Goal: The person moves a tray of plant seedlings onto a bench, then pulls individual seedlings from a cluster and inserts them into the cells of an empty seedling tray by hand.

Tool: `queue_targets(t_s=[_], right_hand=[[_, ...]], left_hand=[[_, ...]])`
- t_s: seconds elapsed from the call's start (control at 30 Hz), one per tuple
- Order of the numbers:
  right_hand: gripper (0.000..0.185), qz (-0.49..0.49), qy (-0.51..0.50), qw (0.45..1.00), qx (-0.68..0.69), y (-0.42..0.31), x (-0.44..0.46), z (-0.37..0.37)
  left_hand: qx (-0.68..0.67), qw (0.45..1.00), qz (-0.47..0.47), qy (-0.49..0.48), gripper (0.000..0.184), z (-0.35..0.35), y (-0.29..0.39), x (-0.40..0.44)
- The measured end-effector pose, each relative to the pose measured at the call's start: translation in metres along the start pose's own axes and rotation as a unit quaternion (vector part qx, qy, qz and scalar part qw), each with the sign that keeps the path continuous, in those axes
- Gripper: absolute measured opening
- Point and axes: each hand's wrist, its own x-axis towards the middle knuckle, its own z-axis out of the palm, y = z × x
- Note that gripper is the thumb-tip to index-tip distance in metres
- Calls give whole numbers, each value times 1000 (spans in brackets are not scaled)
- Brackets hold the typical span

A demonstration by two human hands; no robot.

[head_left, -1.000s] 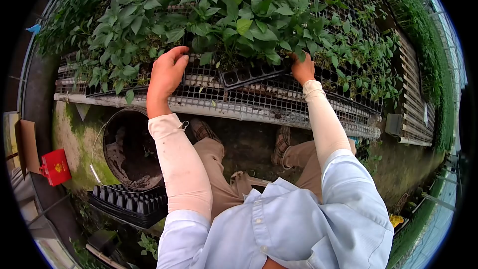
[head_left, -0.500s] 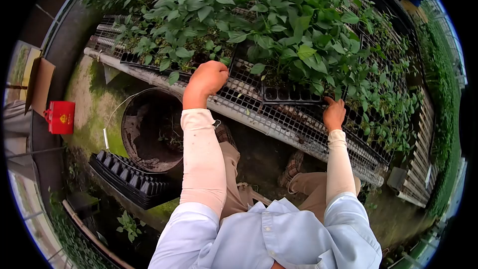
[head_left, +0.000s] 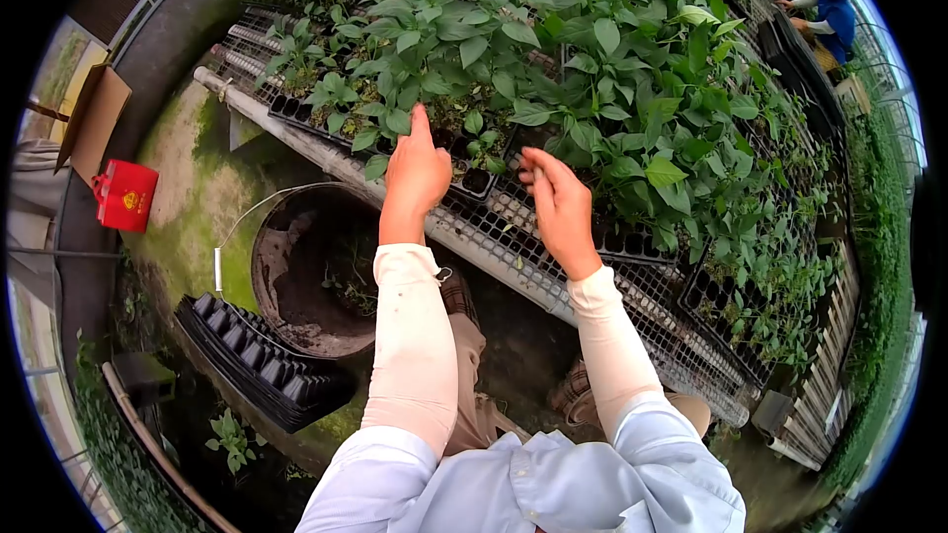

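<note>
L hand (head_left: 417, 178) is reaching to the front edge of the L tray (head_left: 481, 184), index finger pointing up into the L seedlings (head_left: 464, 25), other fingers curling in; can't tell if it's gripping anything, the thumb side being hidden. The L tray is lying just beyond & R of that hand. R hand (head_left: 561, 209) is hovering w/ fingers loosely bent, part-way wide, nothing visible in it, over the mesh desk (head_left: 499, 235), btwn the two trays. R tray (head_left: 632, 244) is sitting just R of R hand, w/ taller R seedlings (head_left: 663, 173) leaning over it. Below-L of L hand, a bucket (head_left: 281, 281) is standing nr the desk; further down-L, stacked blk trays (head_left: 262, 365) are lying. Red box (head_left: 125, 195) is resting well L of L hand. Far up-R of R hand, another person (head_left: 837, 25) in a blue top is working.
</note>
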Motion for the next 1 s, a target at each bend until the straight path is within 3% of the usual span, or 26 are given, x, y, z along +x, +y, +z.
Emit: queue_targets(t_s=[0.07, 0.1, 0.17, 0.27, 0.3, 0.37, 0.4, 0.47, 0.5, 0.53, 0.6, 0.63, 0.73, 0.87, 0.93, 1.0], right_hand=[[29, -10, 8, 996, 90, 6, 49, 35], [30, -5, 13, 999, 29, 14, 72, 49], [31, -28, -31, 959, -281, 40, 114, 67], [31, 0, -64, 929, -364, 83, 155, 94], [31, -5, -62, 930, -363, 88, 161, 98], [29, 76, -99, 925, -359, 100, 162, 102], [27, -28, -39, 954, -296, 132, 161, 102], [26, -50, 1, 965, -256, 135, 158, 96], [28, -18, 43, 936, -348, 137, 164, 103], [28, -18, 42, 936, -350, 140, 166, 102], [32, 9, 52, 969, -240, 141, 170, 96], [30, 55, -23, 960, -275, 119, 169, 89], [32, -11, 13, 936, -350, 119, 176, 99], [31, 48, 23, 952, -301, 127, 182, 91], [29, 68, 76, 957, -271, 130, 186, 98], [28, -2, 77, 950, -302, 124, 190, 101]], left_hand=[[-18, 998, 3, 56, 72, 7, -8, 3], [-26, 999, -18, 29, 72, -1, -2, 2], [-26, 999, -8, 28, 72, -1, -4, 4], [-67, 998, -12, 6, 68, -3, -3, 4], [-54, 998, 16, 21, 67, -2, -5, 5], [-50, 997, 45, 35, 63, 2, -11, 5], [-49, 997, 45, 37, 63, 2, -12, 6], [-59, 996, 63, 36, 61, 3, -17, 6], [-59, 996, 50, 39, 58, 2, -16, 5], [-61, 996, 49, 38, 58, 2, -17, 5], [-64, 996, 43, 36, 55, 1, -19, 5], [-65, 996, 43, 36, 55, 0, -19, 4], [-74, 996, 37, 19, 53, -4, -16, 3], [-101, 994, 31, -2, 48, -6, -17, 3], [-101, 994, 42, 8, 48, -8, -13, 5], [-103, 994, 23, -29, 47, -12, -7, 4]])
